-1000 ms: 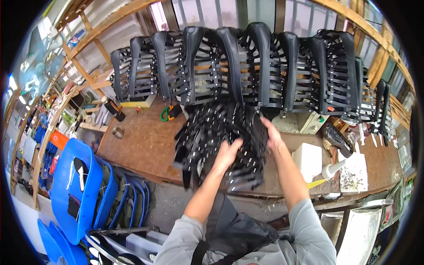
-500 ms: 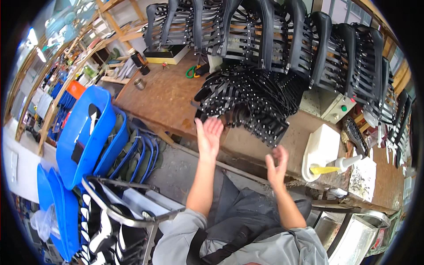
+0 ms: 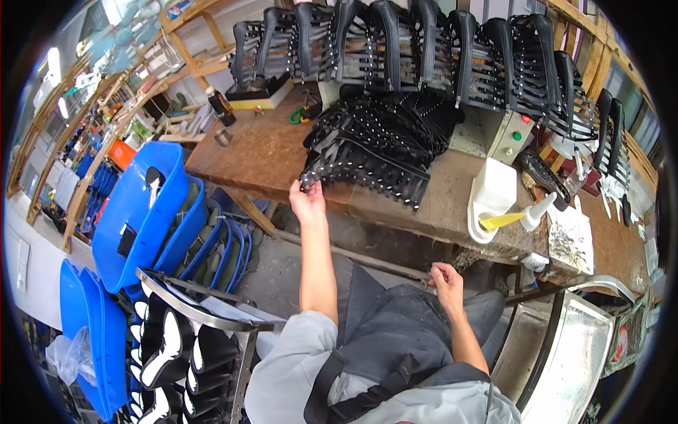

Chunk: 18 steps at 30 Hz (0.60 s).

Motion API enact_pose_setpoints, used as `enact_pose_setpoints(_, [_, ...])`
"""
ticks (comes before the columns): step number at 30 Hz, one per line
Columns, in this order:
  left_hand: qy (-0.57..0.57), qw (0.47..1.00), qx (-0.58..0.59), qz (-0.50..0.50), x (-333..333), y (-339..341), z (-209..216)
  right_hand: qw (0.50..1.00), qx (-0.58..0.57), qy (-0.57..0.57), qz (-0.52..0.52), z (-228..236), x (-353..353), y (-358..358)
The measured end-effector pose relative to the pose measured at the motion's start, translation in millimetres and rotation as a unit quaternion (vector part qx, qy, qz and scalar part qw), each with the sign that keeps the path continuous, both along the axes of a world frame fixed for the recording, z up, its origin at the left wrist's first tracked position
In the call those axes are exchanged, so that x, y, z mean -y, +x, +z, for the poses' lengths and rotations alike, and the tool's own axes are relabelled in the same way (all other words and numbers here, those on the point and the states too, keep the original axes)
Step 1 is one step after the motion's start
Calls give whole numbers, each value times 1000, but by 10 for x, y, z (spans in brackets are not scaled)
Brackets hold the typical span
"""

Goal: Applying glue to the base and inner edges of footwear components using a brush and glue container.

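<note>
A heap of black strappy shoe uppers (image 3: 381, 141) with rows of shiny studs lies on the wooden bench, its near edge fringed with straps. At the heap's front left corner my left hand (image 3: 309, 201) is closed, thumb and fingers around the edge of one black studded upper. My right hand (image 3: 448, 284) is apart from the heap, low over my lap just short of the bench's front edge. Its fingers are curled together in a pinch, and whatever they hold, if anything, is too small to make out.
Black uppers on forms (image 3: 392, 49) stand in a row behind the heap. A white glue container (image 3: 494, 187) with a yellow-handled tool (image 3: 501, 221) stands right. Blue tubs (image 3: 138, 212) are at left, above a metal-framed rack (image 3: 198, 311) of black-and-white shoe parts. Green-handled scissors (image 3: 296, 115) lie on the bench.
My left hand has gone from open, palm up, to closed on the heap's edge. My right hand has dropped toward my lap, and its fingers have curled in. The view has shifted slightly.
</note>
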<state>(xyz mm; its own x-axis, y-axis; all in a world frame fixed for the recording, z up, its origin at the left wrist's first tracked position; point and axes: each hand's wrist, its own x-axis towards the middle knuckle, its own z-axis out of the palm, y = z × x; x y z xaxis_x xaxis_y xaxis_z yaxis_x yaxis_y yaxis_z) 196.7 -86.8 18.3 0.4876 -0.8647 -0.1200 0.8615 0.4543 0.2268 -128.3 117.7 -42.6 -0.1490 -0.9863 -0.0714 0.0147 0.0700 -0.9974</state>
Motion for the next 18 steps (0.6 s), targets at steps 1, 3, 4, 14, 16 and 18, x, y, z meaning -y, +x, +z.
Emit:
enact_pose_setpoints(1, [-47, 999, -10, -4, -66, 181, -58, 1000, -10, -9, 19, 21, -43, 59])
enact_pose_setpoints(3, [-56, 998, 0, 18, -309, -47, 162, 996, -62, -4, 64, -3, -103, -15])
enact_pose_setpoints(4, [-61, 998, -7, 9, -411, -43, 211, 994, -73, -13, 75, 23, -121, -37])
enact_pose_setpoints(14, [-69, 954, 292, -15, -1508, 10, 735, 955, -80, -102, -268, 710, 218, -1284])
enact_pose_setpoints(16, [-43, 941, 334, 4, -1805, -219, 948, 941, -104, -107, -304, 849, 434, -1472])
enact_pose_setpoints(18, [-51, 890, 432, -136, -1818, -413, 928, 940, -161, -139, -265, 921, 645, -1574])
